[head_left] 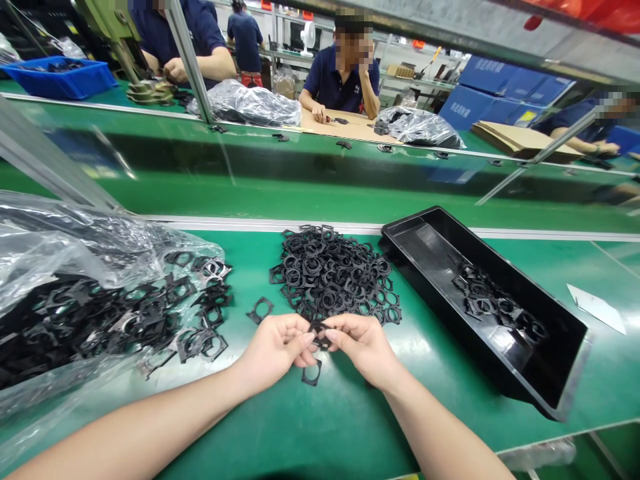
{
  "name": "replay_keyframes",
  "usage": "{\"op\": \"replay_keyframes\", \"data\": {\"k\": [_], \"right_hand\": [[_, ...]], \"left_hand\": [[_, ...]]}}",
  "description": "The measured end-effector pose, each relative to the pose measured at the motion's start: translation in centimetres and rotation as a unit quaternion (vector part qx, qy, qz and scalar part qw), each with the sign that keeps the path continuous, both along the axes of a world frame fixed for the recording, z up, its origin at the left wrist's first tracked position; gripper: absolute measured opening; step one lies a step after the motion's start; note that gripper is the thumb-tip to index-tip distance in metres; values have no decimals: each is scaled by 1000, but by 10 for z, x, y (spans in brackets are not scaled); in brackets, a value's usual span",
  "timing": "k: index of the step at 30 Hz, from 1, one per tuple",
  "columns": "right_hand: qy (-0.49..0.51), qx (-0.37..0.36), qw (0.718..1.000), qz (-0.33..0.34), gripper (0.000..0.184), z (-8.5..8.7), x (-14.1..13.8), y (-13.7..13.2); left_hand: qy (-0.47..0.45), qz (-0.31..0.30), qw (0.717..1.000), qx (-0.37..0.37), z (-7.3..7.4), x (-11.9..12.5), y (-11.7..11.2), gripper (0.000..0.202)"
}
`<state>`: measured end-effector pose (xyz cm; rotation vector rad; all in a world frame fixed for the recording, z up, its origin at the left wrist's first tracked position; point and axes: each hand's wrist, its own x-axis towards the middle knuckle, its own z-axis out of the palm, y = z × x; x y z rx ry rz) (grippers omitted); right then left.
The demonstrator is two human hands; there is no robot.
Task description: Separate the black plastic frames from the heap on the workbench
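Together, our fingers point(306, 341) pinch one small black plastic part point(319, 332) between both hands: the left hand point(275, 347) closes on it from the left, the right hand point(361, 343) from the right, thumbs and forefingers meeting over it just above the worktop point(350, 413). Directly below our fingertips a second black part point(311, 374) lies flat on the green surface.

Just beyond our hands sits a loose pile of black ring-shaped parts point(333, 277), with a single stray part point(261, 310) lying apart at its left edge. To our left, a clear plastic bag point(60, 267) sprawls open, more of the same parts spilling from its mouth. To our right, a long black tray point(525, 373) lies at an angle, a small cluster of parts in its far half. A white scrap point(597, 308) rests on the worktop past the tray.

Beyond a metal rail, a green conveyor belt point(320, 193) runs across the room. On its far side, a seated person in a dark blue shirt point(343, 83) leans on a sheet of cardboard, between other plastic bags of parts. Another person sits further left by a blue bin point(63, 77), and blue boxes point(500, 90) stand stacked at the right.
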<state>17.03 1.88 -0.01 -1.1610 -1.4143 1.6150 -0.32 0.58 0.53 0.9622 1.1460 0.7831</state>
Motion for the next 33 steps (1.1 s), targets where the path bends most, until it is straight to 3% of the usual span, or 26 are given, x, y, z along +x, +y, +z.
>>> {"op": "replay_keyframes", "data": {"k": [6, 10, 13, 15, 16, 18, 20, 22, 25, 27, 30, 31, 33], "right_hand": [[-3, -4, 999, -47, 19, 0, 1, 4], [-3, 5, 999, -36, 20, 2, -1, 4], [-15, 43, 996, -79, 19, 7, 11, 12], [10, 107, 975, -192, 20, 13, 32, 24], [44, 151, 947, -282, 22, 18, 45, 32], [130, 206, 863, -443, 26, 26, 75, 47], [176, 166, 810, -534, 20, 31, 101, 58], [185, 113, 804, -554, 16, 33, 116, 61], [168, 107, 826, -528, 23, 33, 114, 55], [129, 120, 876, -448, 32, 35, 101, 47], [-13, 119, 964, -237, 24, 44, 77, 27], [-72, 115, 978, -161, 20, 46, 68, 19], [-172, 105, 979, -19, 16, 49, 48, 0]], "left_hand": [[38, 1, 998, 52, -1, 0, -3, 30], [61, -24, 993, 94, -7, -1, -4, 22], [130, -68, 973, 178, -12, -3, -7, 20], [212, -115, 932, 272, -11, -6, -8, 23], [259, -135, 902, 316, -9, -8, -7, 23], [363, -160, 841, 367, -1, -14, -5, 22], [479, -166, 782, 364, 10, -22, 1, 20], [587, -154, 719, 339, 20, -30, 7, 17], [675, -143, 658, 301, 25, -39, 15, 23], [688, -164, 650, 278, 24, -42, 16, 21], [676, -190, 663, 259, 22, -43, 16, 14], [668, -191, 672, 257, 22, -44, 16, 14], [648, -192, 691, 256, 22, -45, 16, 17]]}}
